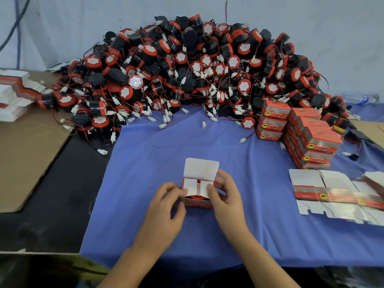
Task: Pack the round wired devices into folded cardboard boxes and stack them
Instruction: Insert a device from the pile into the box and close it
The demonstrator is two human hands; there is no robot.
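Observation:
A small red cardboard box (198,203) stands on the blue cloth (145,163) at centre front, its white lid flap (201,167) raised away from me. A red round device shows inside, under the two side flaps. My left hand (166,206) pinches the left side flap and holds the box's left side. My right hand (225,196) grips the right side, with the thumb pressing the right flap down. A large heap of red and black round wired devices (187,75) fills the back of the table.
Packed red boxes (307,138) stand stacked at the right. Flat unfolded box blanks (332,194) lie at the right front, with more blanks (14,94) piled at the far left on brown cardboard (27,154). A plastic bottle (361,98) lies behind the stacks.

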